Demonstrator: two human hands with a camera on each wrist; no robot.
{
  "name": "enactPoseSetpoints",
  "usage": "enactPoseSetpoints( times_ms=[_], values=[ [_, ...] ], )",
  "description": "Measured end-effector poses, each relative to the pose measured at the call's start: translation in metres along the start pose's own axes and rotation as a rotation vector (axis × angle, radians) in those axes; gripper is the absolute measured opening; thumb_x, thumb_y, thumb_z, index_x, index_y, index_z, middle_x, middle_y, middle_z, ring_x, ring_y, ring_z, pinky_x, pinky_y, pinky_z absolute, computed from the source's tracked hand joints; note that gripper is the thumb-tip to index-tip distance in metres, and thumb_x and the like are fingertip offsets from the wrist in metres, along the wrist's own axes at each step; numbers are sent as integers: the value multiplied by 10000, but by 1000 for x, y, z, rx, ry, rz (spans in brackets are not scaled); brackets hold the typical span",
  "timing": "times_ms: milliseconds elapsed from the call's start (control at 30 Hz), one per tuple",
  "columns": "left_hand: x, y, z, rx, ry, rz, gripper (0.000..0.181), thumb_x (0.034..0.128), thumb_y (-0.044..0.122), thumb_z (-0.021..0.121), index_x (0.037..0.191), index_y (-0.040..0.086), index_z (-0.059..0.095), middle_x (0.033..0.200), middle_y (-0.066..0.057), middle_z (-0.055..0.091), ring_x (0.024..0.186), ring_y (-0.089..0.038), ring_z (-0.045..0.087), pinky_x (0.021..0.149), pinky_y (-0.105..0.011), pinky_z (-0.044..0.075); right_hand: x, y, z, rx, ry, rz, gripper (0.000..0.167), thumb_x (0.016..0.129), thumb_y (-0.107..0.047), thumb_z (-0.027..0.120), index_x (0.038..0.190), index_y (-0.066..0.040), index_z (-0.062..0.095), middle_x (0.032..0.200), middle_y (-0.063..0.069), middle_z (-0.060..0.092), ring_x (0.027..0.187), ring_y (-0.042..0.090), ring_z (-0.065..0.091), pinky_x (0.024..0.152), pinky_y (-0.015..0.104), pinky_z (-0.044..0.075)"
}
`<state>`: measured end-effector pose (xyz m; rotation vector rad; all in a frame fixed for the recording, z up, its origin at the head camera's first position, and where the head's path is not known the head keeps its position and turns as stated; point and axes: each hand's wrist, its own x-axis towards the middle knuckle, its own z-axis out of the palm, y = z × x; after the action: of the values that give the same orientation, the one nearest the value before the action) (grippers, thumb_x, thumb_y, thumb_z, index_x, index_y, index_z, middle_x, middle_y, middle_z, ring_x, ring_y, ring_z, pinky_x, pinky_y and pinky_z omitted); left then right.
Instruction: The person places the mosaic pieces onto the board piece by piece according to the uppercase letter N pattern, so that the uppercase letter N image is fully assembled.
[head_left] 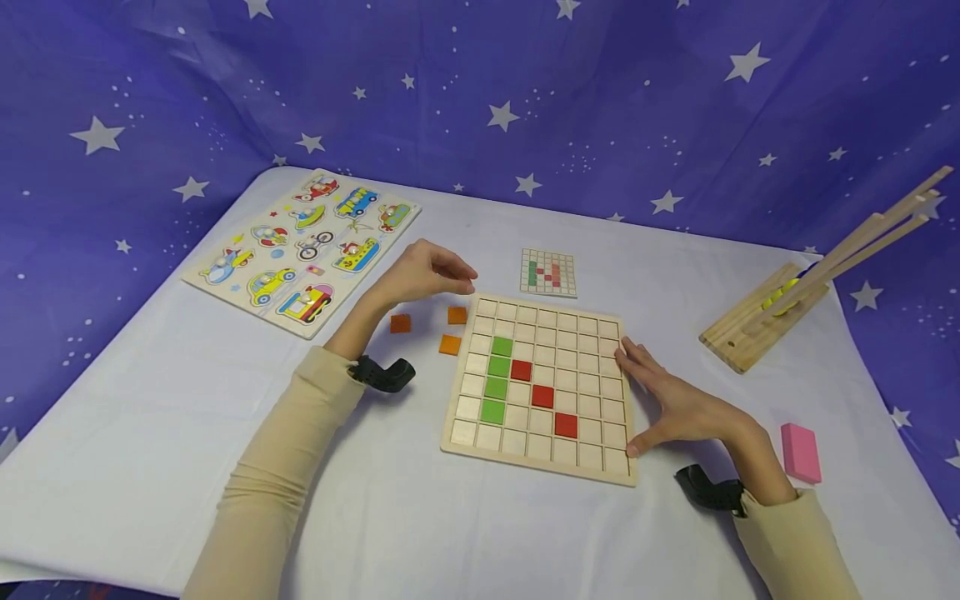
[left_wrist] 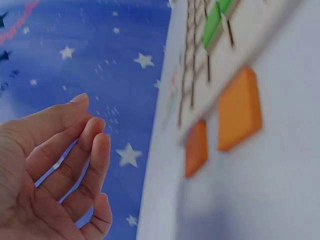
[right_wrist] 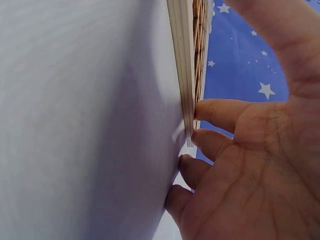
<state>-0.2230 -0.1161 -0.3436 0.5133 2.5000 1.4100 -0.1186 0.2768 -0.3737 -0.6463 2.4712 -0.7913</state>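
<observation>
A wooden grid board (head_left: 525,454) holds a column of green tiles (head_left: 497,387) and a diagonal of three red tiles (head_left: 543,397). My left hand (head_left: 423,273) is in the air near the board's top left corner; in the left wrist view its fingers (left_wrist: 92,150) are loosely bent with nothing between them. Three orange tiles (head_left: 450,344) lie left of the board, two of them close to its edge. The right hand (head_left: 678,407) rests along the board's right edge, thumb and fingers spread; the right wrist view has fingertips (right_wrist: 200,112) touching the wooden side (right_wrist: 184,65).
A small pattern card (head_left: 549,273) lies behind the board. At the back left is a vehicle puzzle (head_left: 300,250). A wooden stand with slanted sticks (head_left: 757,333) is at the right, and a pink block (head_left: 801,452) lies near the right forearm.
</observation>
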Motion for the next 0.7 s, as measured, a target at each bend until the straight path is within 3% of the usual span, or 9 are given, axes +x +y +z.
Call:
enactPoseSetpoints(
  times_ms=[167, 300, 467, 700],
  values=[
    [2, -14, -2, 24, -24, -54, 284, 821, 140, 749, 1072, 11, 719, 1015, -93, 739, 928, -182, 661, 886, -322, 477, 0, -1, 0, 6, 0, -2, 1310, 566, -388, 910, 1526, 13, 113, 1612, 172, -96, 1458, 453, -87, 1084, 705, 69],
    [3, -24, -3, 55, -80, -79, 287, 820, 108, 735, 1088, 8, 712, 1023, -118, 736, 925, -181, 674, 924, -354, 474, 1, -1, 0, 6, 0, -4, 1314, 563, -388, 911, 1526, 15, 112, 1612, 169, -101, 1460, 448, -90, 1087, 701, 68],
    [6, -33, -2, 88, -134, -99, 296, 802, 100, 748, 1084, 17, 715, 1036, -115, 736, 900, -155, 686, 870, -313, 493, 1, -1, 0, 6, -1, -4, 1312, 564, -387, 912, 1527, 11, 113, 1614, 161, -102, 1461, 445, -93, 1087, 701, 66],
    [8, -37, 2, 144, -153, -129, 321, 731, 149, 823, 1032, 74, 742, 940, -49, 732, 843, -145, 620, 801, -265, 466, 0, -2, -1, -2, 1, 1, 1314, 560, -394, 912, 1527, 8, 119, 1615, 161, -96, 1461, 447, -84, 1088, 699, 72]
  ],
)
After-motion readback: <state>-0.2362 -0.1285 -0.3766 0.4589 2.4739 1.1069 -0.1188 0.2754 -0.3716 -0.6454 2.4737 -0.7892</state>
